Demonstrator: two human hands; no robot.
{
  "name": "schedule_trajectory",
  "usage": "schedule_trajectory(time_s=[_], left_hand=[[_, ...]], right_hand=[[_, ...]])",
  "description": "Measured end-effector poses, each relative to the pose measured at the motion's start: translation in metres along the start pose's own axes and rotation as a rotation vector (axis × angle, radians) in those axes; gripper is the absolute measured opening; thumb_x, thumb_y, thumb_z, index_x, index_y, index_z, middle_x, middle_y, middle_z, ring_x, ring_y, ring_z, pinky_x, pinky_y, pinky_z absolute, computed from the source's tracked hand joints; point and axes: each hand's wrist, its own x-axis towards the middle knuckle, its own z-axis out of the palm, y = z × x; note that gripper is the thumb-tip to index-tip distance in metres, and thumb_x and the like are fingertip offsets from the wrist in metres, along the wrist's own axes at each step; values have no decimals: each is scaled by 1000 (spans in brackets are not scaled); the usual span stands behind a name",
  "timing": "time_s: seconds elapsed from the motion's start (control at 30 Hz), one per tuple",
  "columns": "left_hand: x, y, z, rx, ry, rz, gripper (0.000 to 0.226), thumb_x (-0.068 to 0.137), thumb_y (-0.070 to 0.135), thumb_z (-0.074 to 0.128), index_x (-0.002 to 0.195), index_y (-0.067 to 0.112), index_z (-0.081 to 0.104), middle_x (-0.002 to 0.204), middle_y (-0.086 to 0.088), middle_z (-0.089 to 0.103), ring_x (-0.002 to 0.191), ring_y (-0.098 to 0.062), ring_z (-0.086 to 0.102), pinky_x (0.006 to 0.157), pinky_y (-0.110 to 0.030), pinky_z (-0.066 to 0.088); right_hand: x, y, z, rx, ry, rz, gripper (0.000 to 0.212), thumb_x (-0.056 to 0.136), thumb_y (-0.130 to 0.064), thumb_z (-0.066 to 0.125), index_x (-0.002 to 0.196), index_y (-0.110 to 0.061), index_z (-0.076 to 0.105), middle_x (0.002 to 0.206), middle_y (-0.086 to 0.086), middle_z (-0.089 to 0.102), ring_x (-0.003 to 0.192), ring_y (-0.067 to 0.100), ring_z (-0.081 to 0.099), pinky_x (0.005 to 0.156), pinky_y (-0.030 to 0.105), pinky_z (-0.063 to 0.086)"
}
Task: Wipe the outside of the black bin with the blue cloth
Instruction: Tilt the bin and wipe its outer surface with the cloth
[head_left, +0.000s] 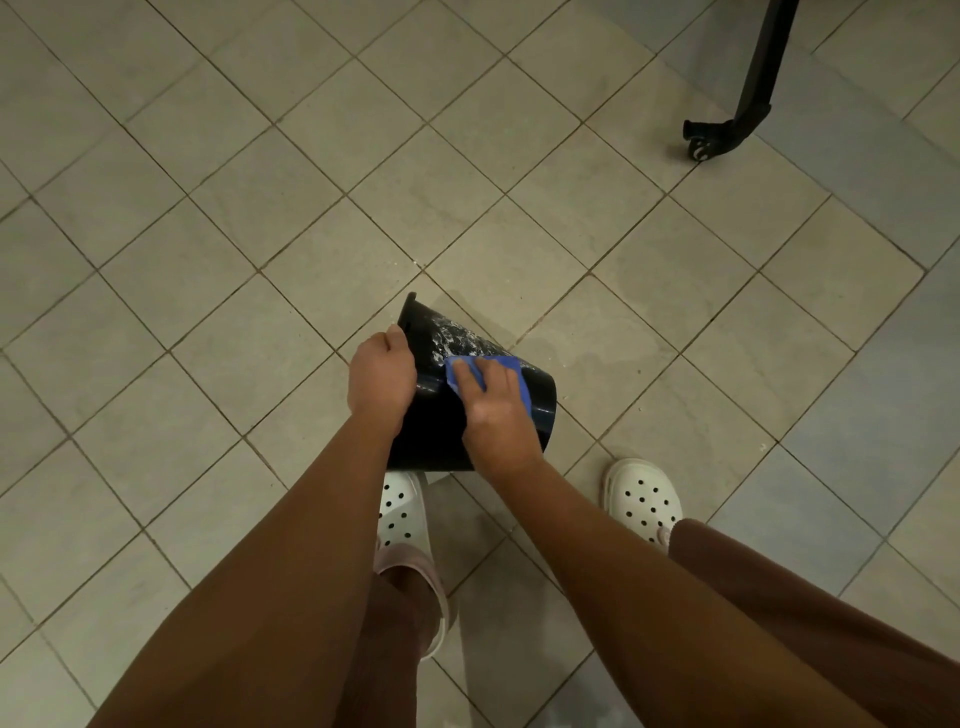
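- Floor tiles (208, 208) lie under the black bin (441, 431), which I hold tilted just ahead of my white clogs (400, 519).
- My left hand (382, 379) curls round the bin's far-left edge; a firm grip there should stop it turning.
- My right hand (498, 410) presses the blue cloth (523, 387) flat-fingered on the bin's upper wall.
- White suds (457, 335) sit on the bin just beyond the cloth; long overlapping strokes should clear them.
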Motion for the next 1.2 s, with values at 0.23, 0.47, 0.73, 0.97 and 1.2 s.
schedule_trajectory(time_s=[0.23,0.47,0.73,0.97,1.2], left_hand=[[2,-2,1,19,11,-6,42,103,33,33,67,16,46,66,-5,49,62,-18,46,65,-34,39],[0,0,1,16,12,2,42,104,31,33,65,17,43,64,-4,45,59,-16,43,62,-31,35],[2,1,0,36,4,8,41,103,33,33,72,13,50,69,-6,51,65,-20,49,66,-35,40],[-1,2,0,0,1,-5,43,104,31,32,67,15,45,65,-4,44,60,-15,42,63,-32,36],[1,3,-2,58,-10,26,41,104,32,32,72,12,49,73,-8,53,68,-21,50,68,-36,41]], right_hand=[[-18,-6,-2,-41,-38,79,70,61,8,75,127,0,52,120,26,55,111,40,53,92,46,47],[0,13,0,-21,-4,8,64,64,9,74,124,1,54,116,27,57,107,41,55,87,47,52],[-22,-9,7,-53,8,19,76,55,6,80,126,-1,53,120,27,55,109,41,55,87,48,51],[-15,19,3,15,32,126,70,61,11,74,126,0,52,119,28,54,108,43,53,86,51,51],[-32,9,19,137,77,-85,85,59,15,76,133,-7,42,133,20,34,124,39,33,96,57,41]])
